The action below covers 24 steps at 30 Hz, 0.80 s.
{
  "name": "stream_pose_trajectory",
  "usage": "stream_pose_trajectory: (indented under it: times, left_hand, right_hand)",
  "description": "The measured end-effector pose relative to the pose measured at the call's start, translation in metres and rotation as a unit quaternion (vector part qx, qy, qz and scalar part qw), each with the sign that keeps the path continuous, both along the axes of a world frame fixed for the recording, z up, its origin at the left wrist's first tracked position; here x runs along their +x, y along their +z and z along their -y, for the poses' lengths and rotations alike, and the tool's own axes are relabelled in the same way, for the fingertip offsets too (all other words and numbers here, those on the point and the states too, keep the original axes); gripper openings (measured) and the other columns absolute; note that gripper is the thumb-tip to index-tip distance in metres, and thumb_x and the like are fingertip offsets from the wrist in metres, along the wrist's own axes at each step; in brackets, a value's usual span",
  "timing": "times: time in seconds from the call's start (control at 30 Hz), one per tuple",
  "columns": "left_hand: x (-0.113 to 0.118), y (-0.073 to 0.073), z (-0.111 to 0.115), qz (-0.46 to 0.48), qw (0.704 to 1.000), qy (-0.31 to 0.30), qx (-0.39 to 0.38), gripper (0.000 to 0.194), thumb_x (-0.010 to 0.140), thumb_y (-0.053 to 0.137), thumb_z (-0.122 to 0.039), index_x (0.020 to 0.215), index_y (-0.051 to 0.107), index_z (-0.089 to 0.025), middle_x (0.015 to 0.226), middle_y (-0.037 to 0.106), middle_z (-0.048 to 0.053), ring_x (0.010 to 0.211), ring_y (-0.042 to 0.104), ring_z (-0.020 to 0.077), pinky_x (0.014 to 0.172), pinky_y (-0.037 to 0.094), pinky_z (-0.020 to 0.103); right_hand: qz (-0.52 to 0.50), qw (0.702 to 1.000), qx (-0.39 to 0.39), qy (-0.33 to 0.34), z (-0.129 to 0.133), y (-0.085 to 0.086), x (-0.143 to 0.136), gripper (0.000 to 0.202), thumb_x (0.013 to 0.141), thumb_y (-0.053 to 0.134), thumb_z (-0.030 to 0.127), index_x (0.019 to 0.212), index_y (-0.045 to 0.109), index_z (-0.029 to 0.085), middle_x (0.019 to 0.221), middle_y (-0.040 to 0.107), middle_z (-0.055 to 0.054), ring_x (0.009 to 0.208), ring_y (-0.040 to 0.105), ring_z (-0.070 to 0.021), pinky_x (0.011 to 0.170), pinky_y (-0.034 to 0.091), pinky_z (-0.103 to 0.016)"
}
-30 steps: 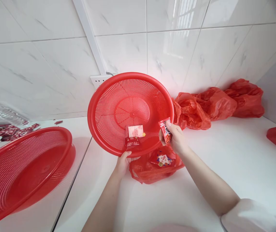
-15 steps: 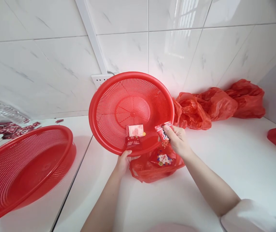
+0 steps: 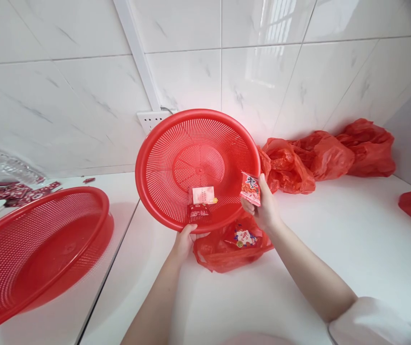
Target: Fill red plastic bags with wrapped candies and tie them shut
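Head view shows the held packet (image 3: 251,189) lengthwise nearly upright

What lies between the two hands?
In the head view: the lower rim of the red colander, and below it, an open red plastic bag holding a printed packet.

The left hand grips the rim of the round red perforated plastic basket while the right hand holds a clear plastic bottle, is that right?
Not quite: the head view shows the right hand holding a small red printed packet. The left hand does grip the round red perforated plastic basket by its rim.
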<state>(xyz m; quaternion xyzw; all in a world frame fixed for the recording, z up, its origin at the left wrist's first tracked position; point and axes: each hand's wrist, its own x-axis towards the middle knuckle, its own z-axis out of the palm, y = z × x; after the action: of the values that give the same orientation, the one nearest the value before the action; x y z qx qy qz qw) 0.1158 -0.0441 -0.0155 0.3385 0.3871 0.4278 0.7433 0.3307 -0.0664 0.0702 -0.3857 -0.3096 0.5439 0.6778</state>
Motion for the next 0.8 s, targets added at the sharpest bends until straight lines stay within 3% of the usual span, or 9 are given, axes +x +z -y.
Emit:
stream_pose_trajectory:
  times: [0.1, 0.17, 0.27, 0.43, 0.67, 0.8]
  left_hand:
    - [-0.001, -0.002, -0.001, 0.002, 1.0, -0.001, -0.006, 0.031, 0.07, 0.062, -0.024, 0.095, 0.07, -0.008, 0.098, 0.074, 0.014, 0.097, 0.068, 0.0339, 0.09, 0.053, 0.049]
    - [-0.001, -0.003, -0.001, 0.006, 1.0, -0.004, -0.002, 0.031, 0.071, 0.062, -0.025, 0.096, 0.07, -0.009, 0.099, 0.073, 0.014, 0.097, 0.068, 0.0338, 0.09, 0.053, 0.049]
    - [-0.001, -0.003, -0.001, 0.005, 1.0, -0.003, 0.002, 0.031, 0.071, 0.062, -0.024, 0.097, 0.07, -0.009, 0.1, 0.073, 0.014, 0.096, 0.068, 0.0332, 0.088, 0.054, 0.048]
    - [-0.001, 0.0, 0.0, 0.0, 1.0, -0.003, -0.004, 0.031, 0.071, 0.062, -0.024, 0.096, 0.07, -0.009, 0.097, 0.074, 0.013, 0.094, 0.069, 0.0331, 0.086, 0.055, 0.047]
    - [0.001, 0.001, 0.0, 0.001, 1.0, 0.005, 0.0, 0.03, 0.069, 0.062, -0.023, 0.095, 0.07, -0.009, 0.094, 0.074, 0.012, 0.088, 0.07, 0.0308, 0.084, 0.055, 0.046]
    - [0.001, -0.001, -0.001, -0.002, 1.0, 0.009, -0.003, 0.03, 0.068, 0.061, -0.023, 0.093, 0.07, -0.009, 0.091, 0.075, 0.012, 0.086, 0.071, 0.0302, 0.084, 0.055, 0.046]
  right_hand:
    - [-0.002, 1.0, -0.014, -0.011, 0.0, -0.002, 0.0, 0.041, 0.077, 0.062, 0.06, 0.073, 0.057, 0.019, 0.052, 0.053, 0.003, 0.037, 0.035, -0.0085, 0.035, 0.018, -0.024]
    - [0.026, 0.999, -0.009, -0.017, 0.0, -0.004, 0.0, 0.038, 0.078, 0.063, 0.057, 0.073, 0.061, 0.019, 0.055, 0.057, 0.002, 0.041, 0.04, -0.0097, 0.037, 0.024, -0.024]
    - [0.086, 0.995, 0.027, -0.031, 0.003, -0.006, 0.0, 0.046, 0.08, 0.061, 0.056, 0.055, 0.053, 0.019, 0.047, 0.049, 0.003, 0.041, 0.035, -0.0083, 0.041, 0.027, -0.024]
    - [0.152, 0.986, 0.065, -0.037, 0.01, -0.008, 0.003, 0.06, 0.083, 0.058, 0.056, 0.039, 0.039, 0.019, 0.035, 0.038, 0.004, 0.035, 0.027, -0.0063, 0.038, 0.021, -0.024]
    - [0.208, 0.97, 0.12, -0.039, 0.018, 0.002, 0.001, 0.067, 0.08, 0.059, 0.06, 0.037, 0.028, 0.02, 0.036, 0.03, 0.004, 0.037, 0.02, -0.0054, 0.038, 0.022, -0.024]
    - [0.261, 0.957, 0.123, -0.035, 0.018, -0.001, 0.002, 0.062, 0.084, 0.053, 0.061, 0.041, 0.038, 0.019, 0.039, 0.037, 0.003, 0.039, 0.028, -0.0072, 0.04, 0.026, -0.024]
